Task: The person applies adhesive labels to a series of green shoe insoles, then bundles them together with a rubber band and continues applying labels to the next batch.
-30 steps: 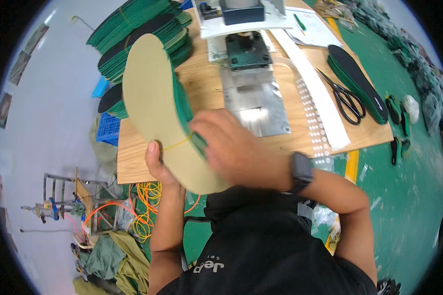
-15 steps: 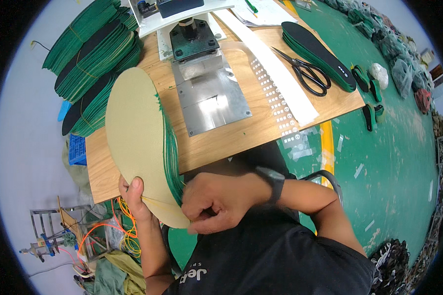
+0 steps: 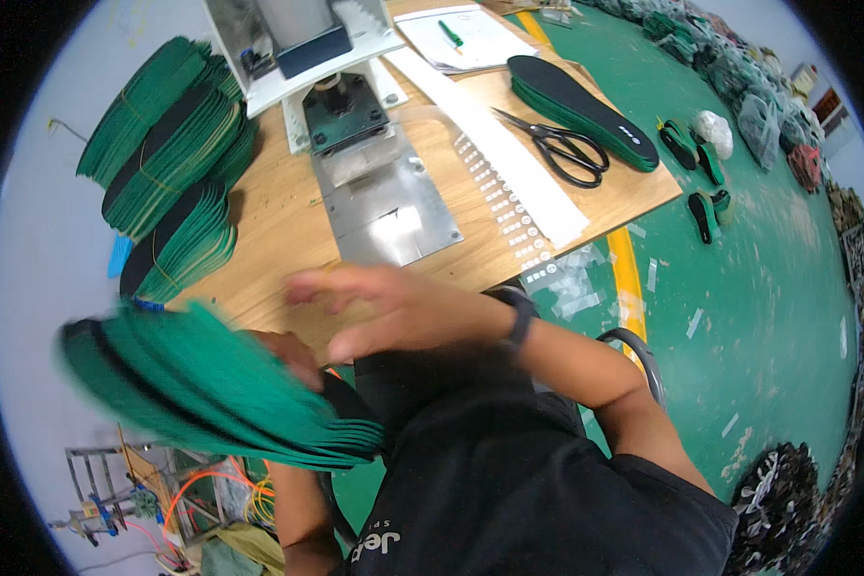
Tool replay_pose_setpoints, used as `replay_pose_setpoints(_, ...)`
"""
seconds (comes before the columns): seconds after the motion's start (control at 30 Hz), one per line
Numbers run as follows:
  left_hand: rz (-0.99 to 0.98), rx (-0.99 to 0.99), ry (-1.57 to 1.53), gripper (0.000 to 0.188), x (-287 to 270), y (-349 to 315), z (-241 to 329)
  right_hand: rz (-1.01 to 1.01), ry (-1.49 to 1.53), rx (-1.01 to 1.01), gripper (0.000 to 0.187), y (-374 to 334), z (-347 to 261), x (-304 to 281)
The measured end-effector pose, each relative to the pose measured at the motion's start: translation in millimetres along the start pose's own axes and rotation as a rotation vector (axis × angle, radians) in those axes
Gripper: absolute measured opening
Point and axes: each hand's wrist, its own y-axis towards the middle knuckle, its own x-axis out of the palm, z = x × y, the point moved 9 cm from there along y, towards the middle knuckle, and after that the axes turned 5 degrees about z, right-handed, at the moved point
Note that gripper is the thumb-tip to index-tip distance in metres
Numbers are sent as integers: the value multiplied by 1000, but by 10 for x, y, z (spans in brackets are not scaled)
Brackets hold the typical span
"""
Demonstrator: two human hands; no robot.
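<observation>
A thick stack of green and black insoles (image 3: 211, 384) is tilted on its side at the left, smeared by motion. My left hand (image 3: 296, 355) is closed on its upper side, and most of the fingers are hidden. Just to the right, my right hand (image 3: 379, 302) reaches over the table's front edge with thumb and fingers apart. It is blurred, and I make out nothing firm in its grasp. Beyond the hands lies the steel plate (image 3: 389, 206) of a press (image 3: 346, 110).
Banded bundles of insoles (image 3: 168, 144) stand at the table's left. A strip of printed transfers (image 3: 509, 206), black scissors (image 3: 566, 149), more insoles (image 3: 586, 110) and papers with a green pen (image 3: 451, 34) lie on the right. Bagged goods (image 3: 758, 106) line the floor.
The insole stack has swung left and rolled over, from its beige face to its green edges. My right hand has left the stack's lower end, moved up and opened.
</observation>
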Motion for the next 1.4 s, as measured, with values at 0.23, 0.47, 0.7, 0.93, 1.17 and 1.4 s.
replay_pose_setpoints(0.23, -395, -180, 693, 51, 857, -96, -716, -336, -91, -249, 68, 285, -300, 576)
replay_pose_setpoints(0.47, 52, 558, 993, 71, 503, -245, 664, -121, -653, -401, 65, 481, -1101, 460)
replay_pose_setpoints(0.7, 161, 241, 1800, 110, 230, 311, 345, -220, -1151, -108, 46, 533, -4, 82)
replay_pose_setpoints(0.93, 415, 329, 1792, 93, -33, 160, 559, -85, -1326, -122, 65, 150, -250, -520)
replay_pose_setpoints(1.17, 523, 288, 1680, 97, 82, 354, 432, -12, -1081, 126, 72, 173, -70, -700)
replay_pose_setpoints(1.4, 310, 465, 1776, 76, 329, 327, 365, 42, -1077, -22, 77, -15, -133, -840)
